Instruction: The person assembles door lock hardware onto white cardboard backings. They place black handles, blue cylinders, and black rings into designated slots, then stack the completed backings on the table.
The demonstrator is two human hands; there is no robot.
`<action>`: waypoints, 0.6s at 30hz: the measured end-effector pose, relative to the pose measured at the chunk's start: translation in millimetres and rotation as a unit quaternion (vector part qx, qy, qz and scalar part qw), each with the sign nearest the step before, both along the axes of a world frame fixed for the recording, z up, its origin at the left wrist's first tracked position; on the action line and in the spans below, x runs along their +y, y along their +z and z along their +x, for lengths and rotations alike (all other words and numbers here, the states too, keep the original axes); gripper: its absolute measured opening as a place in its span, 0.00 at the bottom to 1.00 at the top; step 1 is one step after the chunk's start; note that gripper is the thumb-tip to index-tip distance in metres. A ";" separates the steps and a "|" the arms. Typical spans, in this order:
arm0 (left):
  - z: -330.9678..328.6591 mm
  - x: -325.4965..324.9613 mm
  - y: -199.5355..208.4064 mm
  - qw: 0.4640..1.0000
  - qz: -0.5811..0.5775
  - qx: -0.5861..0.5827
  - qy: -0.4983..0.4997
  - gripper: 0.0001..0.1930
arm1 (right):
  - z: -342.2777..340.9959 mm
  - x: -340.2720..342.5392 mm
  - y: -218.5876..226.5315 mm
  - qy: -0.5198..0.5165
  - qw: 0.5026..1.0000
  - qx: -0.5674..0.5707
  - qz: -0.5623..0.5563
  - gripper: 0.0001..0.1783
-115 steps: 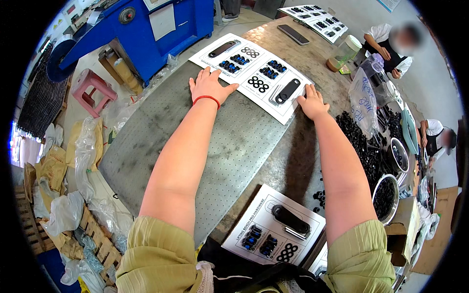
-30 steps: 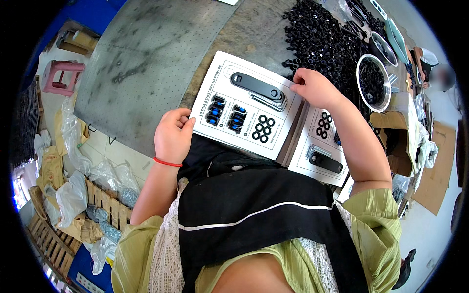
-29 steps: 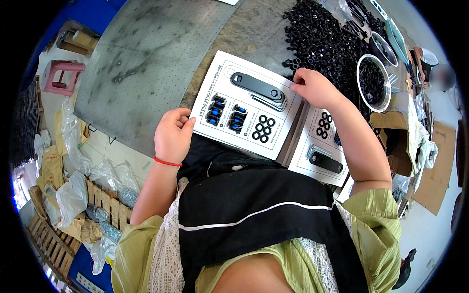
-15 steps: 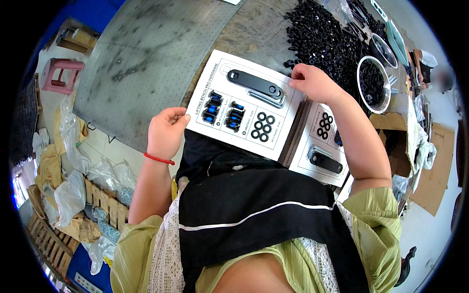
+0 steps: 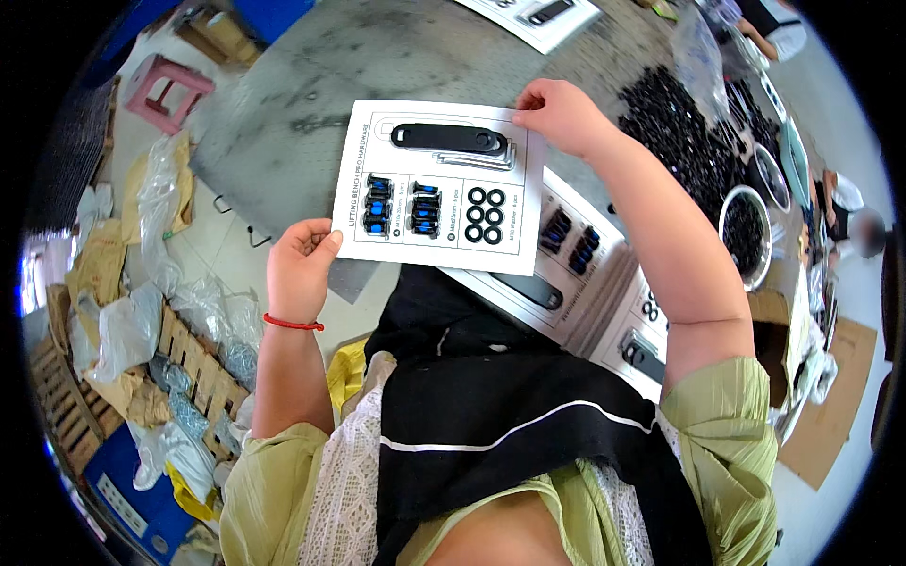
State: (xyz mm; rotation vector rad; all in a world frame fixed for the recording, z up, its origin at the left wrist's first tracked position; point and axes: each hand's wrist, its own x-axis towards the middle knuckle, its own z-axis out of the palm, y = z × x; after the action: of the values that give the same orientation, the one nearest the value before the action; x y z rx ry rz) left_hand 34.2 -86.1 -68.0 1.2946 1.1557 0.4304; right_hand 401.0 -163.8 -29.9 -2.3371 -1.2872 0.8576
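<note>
Both my hands hold a white hardware card (image 5: 425, 258) up in front of me. On it sit a black flat tool (image 5: 448, 139), L-shaped hex keys, black bolts with blue bands (image 5: 377, 209) and black washers (image 5: 485, 215). My left hand (image 5: 304, 269), with a red cord at the wrist, pinches the card's lower left corner. The fingers of my right hand (image 5: 564, 115) are closed on its upper right corner. Below and to the right lies another such card (image 5: 604, 236), partly covered by the held one, on a stack beside my lap.
Another hardware card (image 5: 543, 38) lies at the far edge of the grey table (image 5: 283, 141). Loose black parts (image 5: 665, 118) are heaped at the right, near a metal bowl (image 5: 746, 241) of black pieces. A pink stool (image 5: 168, 91) stands at the left. A person (image 5: 845, 212) is at the far right.
The held card has moved left off the stack and turned more level, exposing the card beneath. The view has shifted, so the card at the table's far edge shows more.
</note>
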 end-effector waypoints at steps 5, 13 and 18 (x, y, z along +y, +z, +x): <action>-3.9 -33.8 12.6 0.995 0.057 0.069 0.052 0.09 | -5.4 36.4 -14.8 0.039 0.999 -0.001 -0.004 0.13; -1.9 -81.8 14.8 0.984 0.051 0.080 0.153 0.12 | -31.6 76.5 -16.9 0.117 0.986 -0.099 0.070 0.12; 2.4 -96.1 6.1 0.983 0.033 0.058 0.170 0.19 | -57.8 96.1 -31.9 0.088 0.985 -0.091 0.114 0.15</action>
State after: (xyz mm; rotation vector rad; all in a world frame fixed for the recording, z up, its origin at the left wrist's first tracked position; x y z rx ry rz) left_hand 36.6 -182.2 -61.9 1.1928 1.4803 0.6540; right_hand 343.2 -67.7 -61.9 -2.1852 -1.5942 0.5218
